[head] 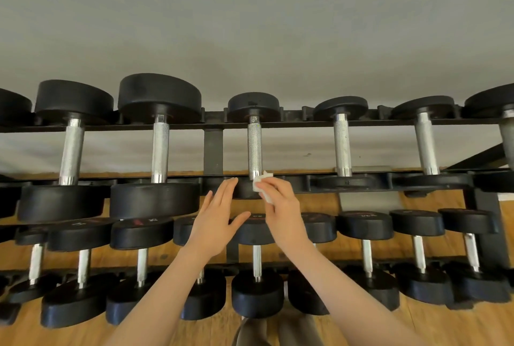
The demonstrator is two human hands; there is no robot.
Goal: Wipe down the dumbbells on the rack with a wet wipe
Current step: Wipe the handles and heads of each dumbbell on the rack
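The right hand (281, 201) pinches the wet wipe (261, 183) at the near end of the middle dumbbell's handle (254, 148) on the upper rack (212, 148). The handle runs straight away from this hand. The left hand (219, 212) is released, fingers straight, just beside.

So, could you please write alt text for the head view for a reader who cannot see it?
A person's right hand pinches a white wet wipe at the near end of a top-row dumbbell, while the left hand reaches open beside it. Black dumbbells fill a two-tier rack over a wooden floor.
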